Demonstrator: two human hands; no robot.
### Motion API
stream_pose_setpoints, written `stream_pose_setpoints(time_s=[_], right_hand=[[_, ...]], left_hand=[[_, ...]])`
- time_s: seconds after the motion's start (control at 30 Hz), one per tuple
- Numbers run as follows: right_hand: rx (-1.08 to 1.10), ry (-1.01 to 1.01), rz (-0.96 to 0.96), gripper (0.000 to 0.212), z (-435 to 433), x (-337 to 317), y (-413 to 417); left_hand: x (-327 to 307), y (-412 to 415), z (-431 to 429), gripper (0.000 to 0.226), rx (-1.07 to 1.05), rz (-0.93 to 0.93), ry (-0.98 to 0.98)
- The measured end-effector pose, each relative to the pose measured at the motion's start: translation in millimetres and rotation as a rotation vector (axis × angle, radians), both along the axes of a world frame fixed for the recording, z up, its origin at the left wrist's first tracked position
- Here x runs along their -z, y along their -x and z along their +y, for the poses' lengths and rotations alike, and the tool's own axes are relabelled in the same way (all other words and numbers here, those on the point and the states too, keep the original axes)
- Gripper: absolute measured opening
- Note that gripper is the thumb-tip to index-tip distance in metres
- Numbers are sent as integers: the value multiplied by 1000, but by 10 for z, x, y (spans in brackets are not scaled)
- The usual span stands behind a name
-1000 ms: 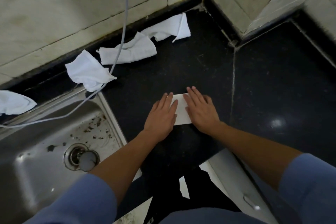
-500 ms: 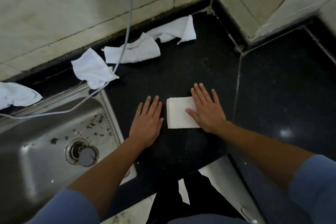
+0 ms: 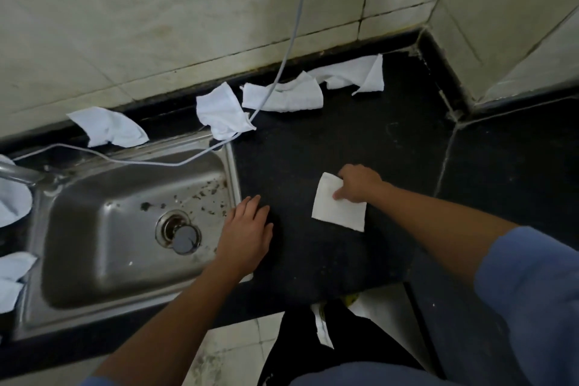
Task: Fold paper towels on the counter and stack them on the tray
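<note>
A folded white paper towel is held at its upper right corner by my right hand, thumb on top and fingers curled beneath, over the black counter. My left hand rests flat on the counter beside the sink rim, fingers spread, holding nothing. Several crumpled unfolded towels lie along the back wall: one behind the sink, one, one and one near the corner. No tray is in view.
A steel sink with a drain fills the left. A grey cable hangs from above and runs over the sink's back rim. More white towels lie at the left edge. Tiled walls form a corner at the back right.
My right hand went from pressing the folded towel flat to pinching its corner and lifting it. My left hand slid left off the towel to the sink rim. The view shifted left.
</note>
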State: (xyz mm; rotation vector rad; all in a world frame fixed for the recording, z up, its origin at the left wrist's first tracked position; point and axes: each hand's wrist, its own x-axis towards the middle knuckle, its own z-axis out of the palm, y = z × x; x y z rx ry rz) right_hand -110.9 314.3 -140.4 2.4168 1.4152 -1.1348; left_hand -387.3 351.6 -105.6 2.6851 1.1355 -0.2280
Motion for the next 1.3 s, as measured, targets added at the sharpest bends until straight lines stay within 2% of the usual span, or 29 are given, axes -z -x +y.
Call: stream_pose_setpoints(time_s=[0.13, 0.3, 0.4, 0.67, 0.93, 1.17, 1.3], right_hand=[[26, -173, 63, 24, -210, -182, 79], [24, -349, -153, 29, -779, -626, 202], [116, -448, -314, 36, -1245, -796, 340], [466, -381, -533, 39, -2820, -1133, 1026], [820, -286, -695, 32, -4705, -1402, 1887], [1128, -193, -810, 30, -6461, -1519, 3005], [1251, -136, -840, 31, -7538, -1536, 3797]], left_hand=[[-151, 3, 32, 38, 27, 18, 23], [-354, -176, 113, 38, 161, 42, 25], [-461, -298, 109, 38, 283, 18, 18], [-716, -536, -525, 29, 688, -46, -9], [-959, -826, -2032, 23, 1079, -113, -17], [-1128, -687, -3970, 25, 1405, -182, -90], [-1084, -350, -5258, 25, 1539, -197, -29]])
